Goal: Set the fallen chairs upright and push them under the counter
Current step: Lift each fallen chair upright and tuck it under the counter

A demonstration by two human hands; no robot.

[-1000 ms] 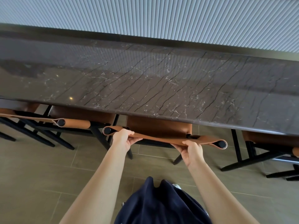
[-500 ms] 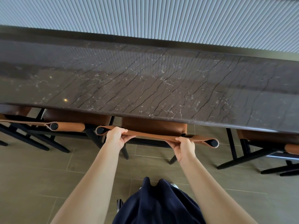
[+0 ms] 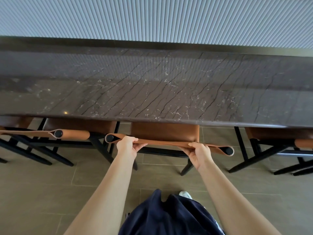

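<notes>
Both hands were on the middle chair (image 3: 165, 133)! It stood upright, seat partly tucked under the table's (image 3: 152, 92) near edge, between the left chair (image 3: 76, 126) and the right chair (image 3: 271, 134). The left hand (image 3: 126, 146) and right hand (image 3: 199, 155) each gripped the tan backrest strap (image 3: 162, 142), fingers curled round its top edge. The smart play looked like an even push from both sides, straight in, so the black legs (image 3: 187, 167) cleared the neighbours, easing off before strap met table.

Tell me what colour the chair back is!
The chair back is orange-brown, clearest in the head view.
</notes>
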